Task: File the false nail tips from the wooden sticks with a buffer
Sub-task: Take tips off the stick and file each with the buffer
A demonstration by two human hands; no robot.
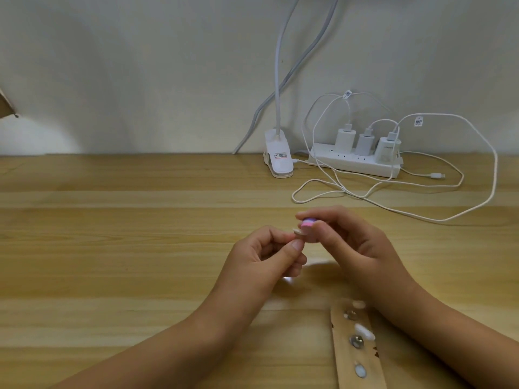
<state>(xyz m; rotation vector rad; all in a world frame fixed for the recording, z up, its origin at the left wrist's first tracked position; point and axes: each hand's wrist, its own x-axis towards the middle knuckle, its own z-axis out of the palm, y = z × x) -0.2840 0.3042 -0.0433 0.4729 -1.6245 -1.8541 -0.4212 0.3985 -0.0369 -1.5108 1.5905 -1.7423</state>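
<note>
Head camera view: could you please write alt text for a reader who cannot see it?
Over a wooden table, the left hand pinches a small pale piece beside a pink buffer held in the right hand. A wooden stick bearing false nail tips lies at the lower right.

Buffer (306, 222): only a pink-and-purple end shows; the rest is hidden inside the fingers of the right hand (351, 242). Nail tip (299, 233): blurred, mostly covered by thumb and forefinger of the left hand (269, 254). Stick (354, 357), near right: cut off by the bottom edge; items on it too blurred to identify. Lamp neck (278, 80): cut off at top. Clip label (280, 155): print too small to read. Brown object (4, 105), far left: cut off by the edge.
</note>
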